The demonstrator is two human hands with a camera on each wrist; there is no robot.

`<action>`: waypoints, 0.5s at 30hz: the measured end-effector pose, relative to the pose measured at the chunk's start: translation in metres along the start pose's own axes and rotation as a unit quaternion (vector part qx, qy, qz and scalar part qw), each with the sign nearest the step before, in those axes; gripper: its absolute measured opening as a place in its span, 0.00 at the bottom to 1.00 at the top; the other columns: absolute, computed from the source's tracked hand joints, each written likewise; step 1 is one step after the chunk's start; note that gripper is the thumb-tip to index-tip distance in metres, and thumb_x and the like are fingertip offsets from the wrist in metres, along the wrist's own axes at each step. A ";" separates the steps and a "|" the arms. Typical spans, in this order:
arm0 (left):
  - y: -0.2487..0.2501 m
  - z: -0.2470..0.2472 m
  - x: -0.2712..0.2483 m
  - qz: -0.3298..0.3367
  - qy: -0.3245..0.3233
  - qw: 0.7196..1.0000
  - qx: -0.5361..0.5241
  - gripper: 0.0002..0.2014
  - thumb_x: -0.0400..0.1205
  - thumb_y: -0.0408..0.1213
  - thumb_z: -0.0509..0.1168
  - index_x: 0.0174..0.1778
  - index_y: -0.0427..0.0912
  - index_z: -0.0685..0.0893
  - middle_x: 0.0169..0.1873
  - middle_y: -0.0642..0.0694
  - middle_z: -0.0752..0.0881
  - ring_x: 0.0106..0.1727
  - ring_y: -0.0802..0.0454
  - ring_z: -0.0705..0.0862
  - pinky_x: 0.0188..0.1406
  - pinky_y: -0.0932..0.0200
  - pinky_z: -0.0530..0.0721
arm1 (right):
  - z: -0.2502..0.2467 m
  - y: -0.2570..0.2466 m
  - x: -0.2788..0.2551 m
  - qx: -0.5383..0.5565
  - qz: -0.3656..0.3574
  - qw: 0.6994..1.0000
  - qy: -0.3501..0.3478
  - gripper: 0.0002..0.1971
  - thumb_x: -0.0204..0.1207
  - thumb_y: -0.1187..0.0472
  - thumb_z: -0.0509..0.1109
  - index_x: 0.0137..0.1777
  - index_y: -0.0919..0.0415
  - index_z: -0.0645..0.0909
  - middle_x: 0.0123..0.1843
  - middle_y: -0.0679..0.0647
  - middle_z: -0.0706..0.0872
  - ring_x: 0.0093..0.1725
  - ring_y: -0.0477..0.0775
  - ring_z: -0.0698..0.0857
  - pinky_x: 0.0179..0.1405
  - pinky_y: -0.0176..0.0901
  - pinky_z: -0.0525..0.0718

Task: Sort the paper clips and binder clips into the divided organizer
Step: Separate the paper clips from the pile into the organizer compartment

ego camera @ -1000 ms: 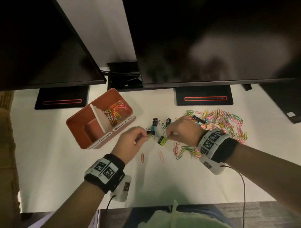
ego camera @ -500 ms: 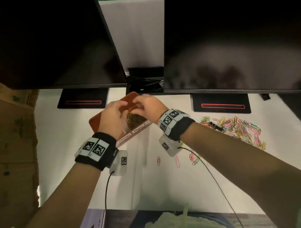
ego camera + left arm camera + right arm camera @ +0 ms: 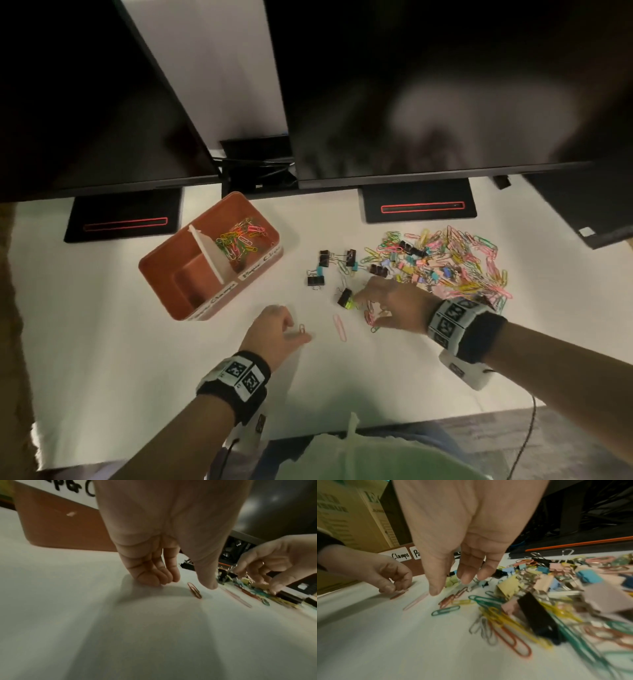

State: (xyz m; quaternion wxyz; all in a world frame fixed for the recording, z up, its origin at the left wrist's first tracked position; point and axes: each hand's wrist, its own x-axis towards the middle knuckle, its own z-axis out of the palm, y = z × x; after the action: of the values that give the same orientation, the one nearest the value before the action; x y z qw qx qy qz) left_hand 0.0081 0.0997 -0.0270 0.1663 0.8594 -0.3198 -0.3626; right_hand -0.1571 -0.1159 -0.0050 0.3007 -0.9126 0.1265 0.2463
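Our L hand (image 3: 274, 330) hovers fingers curled, empty, by an orange clip (image 3: 302, 328) lying flat, long axis pointing away from us. R hand (image 3: 394, 305) is spread over the pile (image 3: 445, 263), holding nothing; organizer (image 3: 164, 274) sits left.

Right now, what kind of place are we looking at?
Most likely an office desk: two dark monitors on stands over a white desktop, a labelled orange organizer and a heap of paper clips and binder clips.

One organizer (image 3: 178, 274), two hands (image 3: 274, 329).
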 end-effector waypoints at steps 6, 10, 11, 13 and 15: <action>0.003 0.012 0.006 0.025 0.009 1.000 0.012 0.07 0.75 0.38 0.71 0.37 0.47 0.78 0.39 0.53 0.75 0.41 0.55 0.80 0.45 0.65 0.76 | 0.018 0.008 -0.003 0.034 0.028 0.998 0.048 0.26 0.69 0.59 0.76 0.64 0.54 0.67 0.64 0.52 0.75 0.56 0.55 0.81 0.52 0.51 0.83; 0.009 0.013 0.006 0.114 -0.029 0.993 0.022 0.06 0.77 0.36 0.68 0.38 0.49 0.78 0.36 0.55 0.74 0.36 0.59 0.75 0.43 0.62 0.77 | 0.020 0.011 0.000 0.031 -0.006 0.998 0.047 0.21 0.71 0.59 0.75 0.63 0.57 0.76 0.68 0.53 0.73 0.61 0.54 0.78 0.61 0.48 0.80; 0.012 0.014 0.007 0.142 -0.052 0.988 0.030 0.04 0.78 0.36 0.67 0.40 0.49 0.79 0.36 0.55 0.75 0.35 0.61 0.73 0.43 0.61 0.76 | 0.019 0.012 0.001 0.024 -0.017 0.999 0.041 0.20 0.72 0.59 0.74 0.63 0.57 0.78 0.68 0.54 0.73 0.62 0.54 0.78 0.62 0.48 0.80; 0.022 0.018 0.007 0.187 -0.087 0.977 0.051 0.04 0.79 0.36 0.65 0.48 0.48 0.82 0.37 0.56 0.75 0.36 0.63 0.73 0.44 0.60 0.76 | 0.017 0.012 0.002 0.011 -0.038 0.998 0.039 0.16 0.75 0.59 0.71 0.62 0.57 0.81 0.65 0.55 0.76 0.61 0.55 0.78 0.62 0.49 0.80; 0.032 0.026 0.011 0.211 -0.093 0.970 0.074 0.13 0.80 0.37 0.64 0.60 0.48 0.81 0.42 0.54 0.79 0.44 0.59 0.75 0.51 0.60 0.77 | 0.014 0.012 0.003 0.006 -0.052 0.997 0.048 0.11 0.76 0.59 0.69 0.57 0.58 0.84 0.60 0.55 0.79 0.59 0.55 0.79 0.61 0.50 0.80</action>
State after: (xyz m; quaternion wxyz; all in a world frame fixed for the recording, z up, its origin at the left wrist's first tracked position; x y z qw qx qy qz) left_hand -0.0186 0.0675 -0.0336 0.1451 0.7448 -0.5341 -0.3727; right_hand -0.1643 -0.1174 -0.0223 0.3121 -0.9269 0.0947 0.1857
